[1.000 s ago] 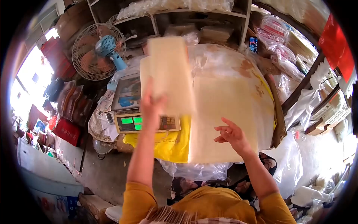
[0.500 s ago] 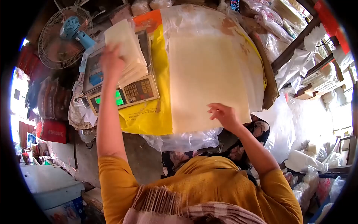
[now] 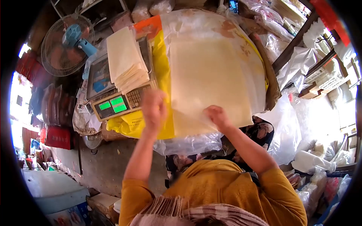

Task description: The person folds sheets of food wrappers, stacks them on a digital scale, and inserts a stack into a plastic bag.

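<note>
A large stack of thin cream sheets (image 3: 209,71) lies flat on the work surface before me. My right hand (image 3: 218,116) is over the lower part of the top sheet, its fingers curled closed. A faint blurred streak shows beside those fingertips, and what they pinch is hidden. Smeared by motion, my left hand (image 3: 154,111) hovers over the yellow plastic between the scale and the sheets; its finger state is unclear. A pile of folded cream sheets (image 3: 126,56) rests on the digital scale (image 3: 134,98), whose green display is lit.
A blue fan (image 3: 71,35) stands behind the scale at left. Yellow plastic sacking (image 3: 160,49) and clear plastic (image 3: 192,145) lie under the sheets. Plastic-wrapped goods (image 3: 269,22) crowd the right side. A white-lidded box (image 3: 52,184) sits at lower left.
My left hand has moved from the folded pile on the scale, down and right towards the large sheets. My right hand has shifted slightly left, and its fingers have closed.
</note>
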### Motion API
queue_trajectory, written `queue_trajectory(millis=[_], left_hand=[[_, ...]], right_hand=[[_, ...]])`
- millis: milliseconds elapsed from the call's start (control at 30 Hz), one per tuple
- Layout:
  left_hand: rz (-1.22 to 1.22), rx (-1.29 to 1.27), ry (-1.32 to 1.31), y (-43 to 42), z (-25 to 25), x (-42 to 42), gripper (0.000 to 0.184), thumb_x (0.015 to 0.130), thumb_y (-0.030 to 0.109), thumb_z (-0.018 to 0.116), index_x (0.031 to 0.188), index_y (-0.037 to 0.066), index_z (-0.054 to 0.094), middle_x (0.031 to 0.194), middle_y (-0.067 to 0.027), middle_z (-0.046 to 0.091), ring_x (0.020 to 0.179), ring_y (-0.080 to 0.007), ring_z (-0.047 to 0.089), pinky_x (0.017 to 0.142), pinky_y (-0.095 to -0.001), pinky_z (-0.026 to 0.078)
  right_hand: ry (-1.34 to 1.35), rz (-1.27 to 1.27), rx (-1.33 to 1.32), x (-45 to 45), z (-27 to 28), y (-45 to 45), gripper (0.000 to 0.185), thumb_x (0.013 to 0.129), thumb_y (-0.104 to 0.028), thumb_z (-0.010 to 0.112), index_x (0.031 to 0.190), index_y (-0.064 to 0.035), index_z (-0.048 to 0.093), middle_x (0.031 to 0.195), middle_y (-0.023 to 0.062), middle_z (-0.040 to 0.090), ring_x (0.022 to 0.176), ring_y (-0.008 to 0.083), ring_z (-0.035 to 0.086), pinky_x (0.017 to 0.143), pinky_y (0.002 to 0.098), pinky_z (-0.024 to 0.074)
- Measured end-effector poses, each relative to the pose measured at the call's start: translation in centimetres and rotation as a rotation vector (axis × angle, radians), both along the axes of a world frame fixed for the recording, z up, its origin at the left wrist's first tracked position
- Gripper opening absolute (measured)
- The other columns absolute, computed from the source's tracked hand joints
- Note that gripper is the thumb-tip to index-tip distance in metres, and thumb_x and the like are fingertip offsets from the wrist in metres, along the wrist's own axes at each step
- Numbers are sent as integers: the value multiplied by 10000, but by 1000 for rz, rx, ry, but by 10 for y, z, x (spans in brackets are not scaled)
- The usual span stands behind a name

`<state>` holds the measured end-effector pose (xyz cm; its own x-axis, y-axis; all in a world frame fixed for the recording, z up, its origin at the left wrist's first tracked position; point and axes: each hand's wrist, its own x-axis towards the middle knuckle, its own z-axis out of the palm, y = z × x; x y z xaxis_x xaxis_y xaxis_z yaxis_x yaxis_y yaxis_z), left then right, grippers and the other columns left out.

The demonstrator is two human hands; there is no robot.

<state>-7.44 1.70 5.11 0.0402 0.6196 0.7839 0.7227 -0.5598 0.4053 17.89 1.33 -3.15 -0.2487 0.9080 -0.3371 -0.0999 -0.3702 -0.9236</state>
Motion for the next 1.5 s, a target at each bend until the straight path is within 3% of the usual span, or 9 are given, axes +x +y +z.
queue_trajectory(millis=[167, 267, 433, 567, 600, 800, 1167, 1400, 1500], left_hand=[[-293, -570, 240, -38, -68, 48, 244, 721, 46, 609, 964, 49, 631, 951, -126, 594, 868, -316, 580, 780, -418, 471], [-226, -522, 350, -39, -67, 61, 336, 731, 88, 634, 1058, 24, 599, 1050, -141, 555, 973, -334, 535, 818, -438, 453], [-154, -566, 444, -49, -68, 68, 450, 787, 143, 642, 1219, 75, 536, 1247, -176, 463, 1118, -362, 460, 911, -444, 424], [-131, -614, 491, -49, -73, 68, 440, 812, 154, 636, 1239, 103, 540, 1312, -182, 426, 1143, -367, 443, 922, -446, 424], [-133, -618, 495, -48, -73, 68, 451, 814, 158, 634, 1249, 99, 530, 1318, -191, 421, 1151, -366, 436, 939, -444, 410], [-127, -618, 498, -49, -74, 71, 493, 815, 162, 633, 1283, 86, 497, 1340, -212, 402, 1171, -370, 419, 977, -447, 377], [-448, -619, 25, -32, -80, 26, 478, 731, 19, 692, 1179, 0, 526, 1175, -192, 564, 1126, -364, 526, 1002, -433, 377], [-440, -950, -868, -22, -50, 27, 192, 810, -86, 531, 987, -55, 599, 918, -91, 657, 814, -181, 647, 756, -319, 532], [-221, -1013, -791, -1, -60, 26, 282, 805, 33, 632, 1072, -35, 573, 990, -131, 638, 840, -219, 648, 717, -335, 527]], right_hand=[[-162, 15, 18, 2, 13, -10, 276, 890, -295, 611, 980, -34, 630, 901, 57, 641, 835, 179, 595, 738, 291, 477], [-607, 157, 873, -8, 31, -25, 316, 897, -322, 590, 1047, -46, 626, 1029, 143, 632, 931, 289, 603, 812, 365, 483], [-981, 428, 442, 26, 39, 64, 311, 913, -345, 505, 975, -86, 667, 1061, 170, 622, 942, 350, 598, 819, 439, 483], [-832, -397, 1132, 126, 169, 203, 140, 903, -125, 518, 890, -79, 650, 816, 58, 658, 712, 121, 593, 612, 283, 465], [-866, -638, 1290, 109, 237, 177, 150, 887, -145, 513, 891, -82, 649, 750, 124, 645, 678, 296, 591, 590, 395, 473], [-1624, -207, 1512, 77, 235, 37, 274, 879, -154, 501, 1117, -95, 624, 1012, 96, 650, 830, 269, 630, 682, 376, 506], [-446, 641, 661, 90, 140, -33, 389, 869, -132, 623, 1240, -47, 543, 1081, 119, 648, 955, 248, 642, 838, 341, 496], [208, 325, 304, 228, 81, 14, 606, 681, 111, 568, 1276, 107, 453, 1238, 208, 557, 1181, 294, 527, 1075, 401, 332], [-177, 70, 310, 183, 73, 30, 392, 727, -35, 651, 1104, 52, 587, 991, 96, 644, 913, 153, 600, 790, 271, 461]])
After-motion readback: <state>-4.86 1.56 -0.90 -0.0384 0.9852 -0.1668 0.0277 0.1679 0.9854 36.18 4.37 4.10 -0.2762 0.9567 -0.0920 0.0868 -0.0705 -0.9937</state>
